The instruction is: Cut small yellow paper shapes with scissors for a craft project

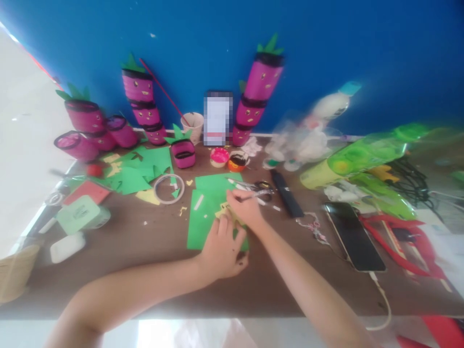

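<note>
- The fingers (pixel 225 227) of the left hand (pixel 222 249) lie flat and slightly spread, pressing down on a green paper sheet (pixel 203 220) on the brown table (pixel 152 251); the right hand (pixel 244 207) has its fingertips drawn together, pinching a small yellow paper scrap (pixel 222 212) just above the left fingers. The sheet sits at the middle of the table, straight ahead of the person.
- The yellow scrap is tiny and thin; held by the fingertips alone, it could probably slip or tear if pulled sideways.
- The green sheet is smooth and light, so it may slide on the tabletop if the left hand eases its pressure.
- Scissors (pixel 259 189) with dark handles lie touching or just beside the right hand's knuckles; a careless shift of that hand could knock them or catch a blade.
- Two small open paint pots (pixel 228 158), one pink and one orange-rimmed, stand near the sheet's far edge; a nudge could spill colour onto the paper.
- A dark smartphone (pixel 353 237) with a white cable lies to the right, near the forearm, and might be dragged.
- Magenta cylinders (pixel 143 104) with black bands and pointed green paper leaves stand stacked against the blue wall (pixel 380 53); the stacks lean and look easy to topple.
- A clear tape ring (pixel 168 188) lies among the loose green offcuts (pixel 141 169) to the left.
</note>
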A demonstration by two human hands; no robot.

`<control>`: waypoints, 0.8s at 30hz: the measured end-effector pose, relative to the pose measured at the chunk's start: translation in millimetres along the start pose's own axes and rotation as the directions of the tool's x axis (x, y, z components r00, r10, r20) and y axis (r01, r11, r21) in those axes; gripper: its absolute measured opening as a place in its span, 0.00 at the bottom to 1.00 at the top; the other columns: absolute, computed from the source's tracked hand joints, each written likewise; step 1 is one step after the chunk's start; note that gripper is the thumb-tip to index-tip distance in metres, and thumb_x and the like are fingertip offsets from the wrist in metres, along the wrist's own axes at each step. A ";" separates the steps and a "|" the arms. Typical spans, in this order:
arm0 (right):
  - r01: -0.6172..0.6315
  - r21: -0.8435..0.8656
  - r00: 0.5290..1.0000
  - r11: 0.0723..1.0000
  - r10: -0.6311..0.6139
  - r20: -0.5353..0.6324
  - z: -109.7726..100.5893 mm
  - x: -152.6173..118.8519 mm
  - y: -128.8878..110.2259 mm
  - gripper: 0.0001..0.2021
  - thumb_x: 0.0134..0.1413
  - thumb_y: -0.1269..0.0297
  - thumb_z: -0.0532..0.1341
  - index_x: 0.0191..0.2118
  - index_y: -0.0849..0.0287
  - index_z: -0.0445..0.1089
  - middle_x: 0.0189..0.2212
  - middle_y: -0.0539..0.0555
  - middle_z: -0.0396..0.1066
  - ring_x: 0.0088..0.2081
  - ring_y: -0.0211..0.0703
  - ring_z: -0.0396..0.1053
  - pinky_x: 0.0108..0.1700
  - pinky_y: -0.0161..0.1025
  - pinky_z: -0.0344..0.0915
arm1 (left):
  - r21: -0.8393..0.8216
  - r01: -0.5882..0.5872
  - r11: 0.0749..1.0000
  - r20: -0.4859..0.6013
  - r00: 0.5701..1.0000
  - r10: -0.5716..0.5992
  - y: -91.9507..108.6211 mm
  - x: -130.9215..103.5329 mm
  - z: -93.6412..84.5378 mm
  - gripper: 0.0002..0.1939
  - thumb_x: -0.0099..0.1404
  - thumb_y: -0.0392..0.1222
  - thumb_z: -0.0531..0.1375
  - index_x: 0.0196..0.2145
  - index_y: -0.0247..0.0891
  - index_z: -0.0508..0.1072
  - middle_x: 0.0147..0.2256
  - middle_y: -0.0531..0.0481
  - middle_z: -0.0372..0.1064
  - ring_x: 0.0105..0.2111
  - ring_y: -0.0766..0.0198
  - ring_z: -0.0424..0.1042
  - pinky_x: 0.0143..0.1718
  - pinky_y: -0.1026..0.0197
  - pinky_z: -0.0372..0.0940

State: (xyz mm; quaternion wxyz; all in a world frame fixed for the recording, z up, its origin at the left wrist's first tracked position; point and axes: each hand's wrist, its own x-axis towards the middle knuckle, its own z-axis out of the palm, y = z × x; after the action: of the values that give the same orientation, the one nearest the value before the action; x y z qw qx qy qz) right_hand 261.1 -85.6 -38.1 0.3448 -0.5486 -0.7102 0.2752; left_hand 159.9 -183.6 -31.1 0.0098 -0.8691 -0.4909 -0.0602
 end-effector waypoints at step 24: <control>0.008 0.007 1.000 1.000 -0.008 -0.024 1.4 0.1 1.3 0.19 0.51 0.61 0.52 0.14 0.58 0.46 0.12 0.45 0.44 0.18 0.32 0.46 0.21 0.34 0.45 | -0.003 0.002 1.000 0.009 1.000 -0.002 0.0 -0.2 0.1 0.28 0.58 0.55 0.51 0.48 0.29 0.63 0.50 0.28 0.59 0.47 0.42 0.58 0.44 0.48 0.53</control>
State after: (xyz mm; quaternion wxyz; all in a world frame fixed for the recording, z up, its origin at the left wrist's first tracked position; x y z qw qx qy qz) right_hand 260.7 -85.2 -40.0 0.3564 -0.5477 -0.7072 0.2700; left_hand 159.8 -183.8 -31.2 0.0064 -0.8687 -0.4920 -0.0571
